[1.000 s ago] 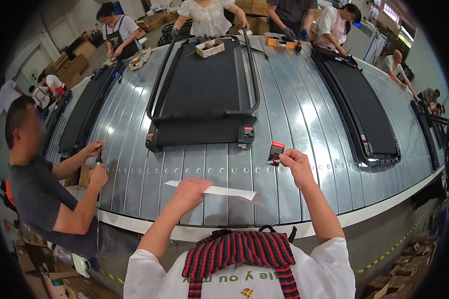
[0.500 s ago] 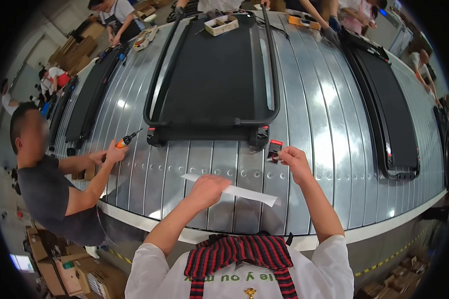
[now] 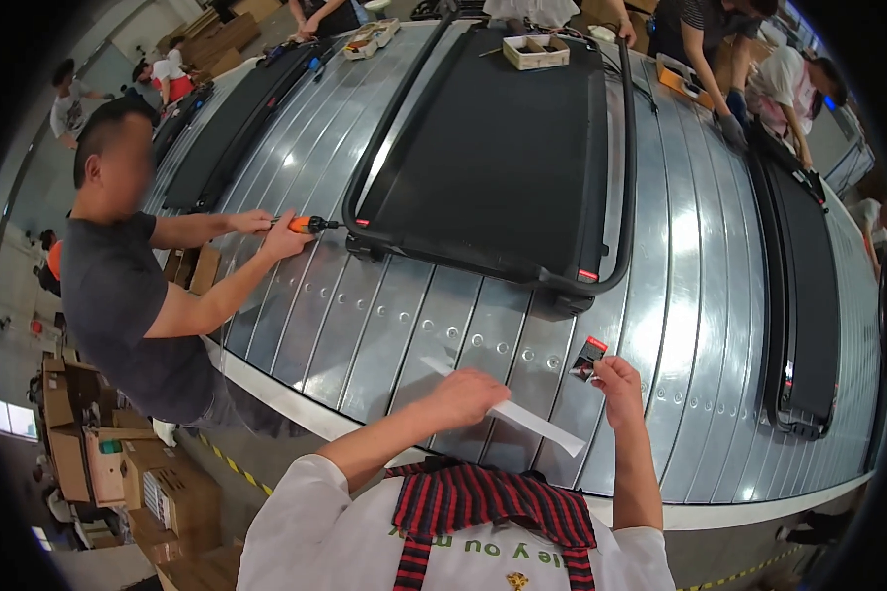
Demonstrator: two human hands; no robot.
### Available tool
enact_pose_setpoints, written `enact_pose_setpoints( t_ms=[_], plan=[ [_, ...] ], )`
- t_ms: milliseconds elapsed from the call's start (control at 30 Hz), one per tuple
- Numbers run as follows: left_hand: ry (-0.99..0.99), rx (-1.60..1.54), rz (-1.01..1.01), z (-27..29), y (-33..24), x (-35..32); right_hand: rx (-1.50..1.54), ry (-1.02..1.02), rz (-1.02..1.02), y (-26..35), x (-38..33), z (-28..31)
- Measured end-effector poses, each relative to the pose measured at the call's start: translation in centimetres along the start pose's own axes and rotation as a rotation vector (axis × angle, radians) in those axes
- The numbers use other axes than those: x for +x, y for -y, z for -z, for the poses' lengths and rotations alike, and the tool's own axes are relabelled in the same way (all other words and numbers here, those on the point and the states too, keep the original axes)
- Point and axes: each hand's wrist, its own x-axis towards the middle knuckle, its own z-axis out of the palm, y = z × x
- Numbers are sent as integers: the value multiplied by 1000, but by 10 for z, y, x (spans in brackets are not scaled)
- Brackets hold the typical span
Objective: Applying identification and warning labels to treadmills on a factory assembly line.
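Note:
My left hand [image 3: 471,396] is closed around a long white paper strip [image 3: 547,429], whose ends stick out on both sides of the fist. Between the fingertips of my right hand [image 3: 620,387] is a small red-and-black label [image 3: 590,357], pinched at its lower edge. Both hands are above the metal slats, in front of a black treadmill [image 3: 493,148] with a tubular frame [image 3: 625,197]. The label is just off the treadmill's near right corner. Left of me, a co-worker points an orange power screwdriver [image 3: 308,225] at the near left corner.
A shiny slatted metal conveyor [image 3: 675,295] carries more folded black treadmills [image 3: 801,286] to the right and left. An open parts box [image 3: 536,52] rests on the treadmill's far end. Several other people work along the far side. Cardboard boxes [image 3: 172,497] are stacked at lower left.
My view has swung, so the treadmill appears tilted and further right. The co-worker's screwdriver has moved from beside the treadmill to its near left corner. Both hands keep their holds.

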Motion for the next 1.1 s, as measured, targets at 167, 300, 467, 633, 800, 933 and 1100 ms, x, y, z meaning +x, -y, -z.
enact_pose_setpoints(
  t_ms=[167, 300, 467, 633, 800, 933, 1100],
  plan=[
    [-104, -71, -18, -7, -4, -20, 17, 30, -14, -6, -19, -13],
    [-71, -36, -7, -14, 0, -38, -30, 37, 24, -2, -39, -29],
    [-101, -37, -33, -13, 13, -67, -54, 33, 56, -6, -62, -54],
    [-111, -45, 7, -21, 31, -95, -58, 70, 41, -15, -76, -81],
    [-177, -82, -19, -22, 47, -113, -107, 80, 54, -19, -88, -106],
    [-163, -81, -50, -14, 52, -120, -140, 55, 72, -21, -99, -121],
    [-142, -68, -102, -5, 55, -121, -206, 30, 99, -37, -112, -118]
  ],
)
